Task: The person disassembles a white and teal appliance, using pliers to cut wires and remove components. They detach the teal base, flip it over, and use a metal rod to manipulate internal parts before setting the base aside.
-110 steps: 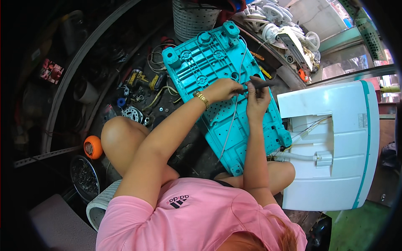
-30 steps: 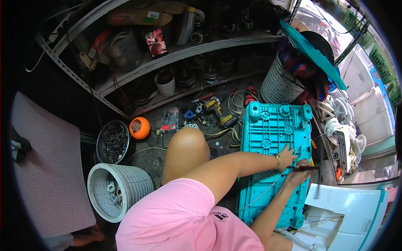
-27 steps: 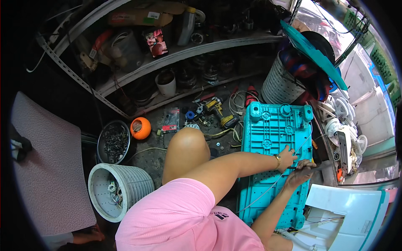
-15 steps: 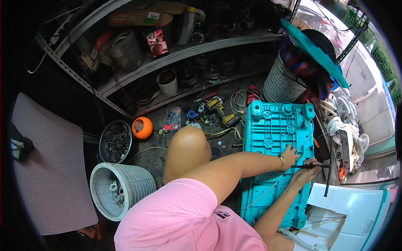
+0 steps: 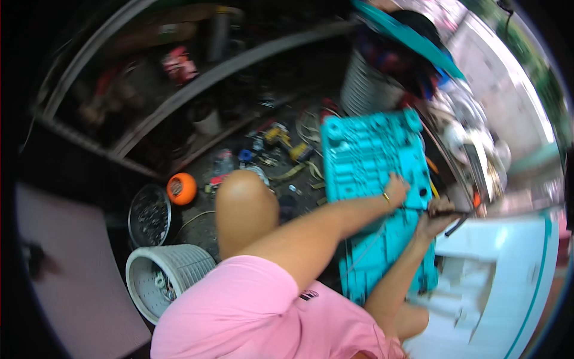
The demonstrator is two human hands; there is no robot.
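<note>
1. While the left hand (image 5: 397, 190) is pressing flat, fingers spread, on the teal plastic base (image 5: 373, 185), the right hand (image 5: 431, 222) is pinching a dark screwdriver (image 5: 449, 213) at the base's right edge.
2. The base is lying just left of the white washer body (image 5: 502, 269).

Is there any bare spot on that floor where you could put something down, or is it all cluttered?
The only open floor is a dark patch between the knee, the orange ball and the white ribbed tub. Beyond the knee, small tools and parts crowd the ground up to the teal panel, where the left hand and right hand work.
</note>
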